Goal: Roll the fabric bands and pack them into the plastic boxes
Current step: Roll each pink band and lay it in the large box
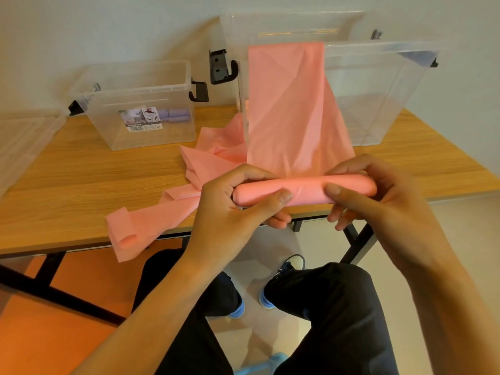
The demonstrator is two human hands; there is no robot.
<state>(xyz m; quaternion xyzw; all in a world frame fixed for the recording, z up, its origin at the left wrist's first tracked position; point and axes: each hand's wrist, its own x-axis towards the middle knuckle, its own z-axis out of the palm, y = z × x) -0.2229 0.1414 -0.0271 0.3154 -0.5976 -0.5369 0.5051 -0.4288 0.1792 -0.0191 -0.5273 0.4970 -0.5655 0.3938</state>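
Your left hand [232,209] and right hand [378,196] both curl round soft pink fabric band [305,190], thumbs on top, fingers under. Near end wound into smooth tube between hands. Loose length rises beyond hands, draped over big clear plastic box [384,104]; remainder crumpled past left hand.

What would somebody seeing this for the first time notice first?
The salmon-pink fabric band, half rolled into a tube, is gripped by the left hand and right hand at the near edge of the wooden table, its loose length draped up the front of the large clear plastic box. The small clear plastic box at back left holds lilac rolls.
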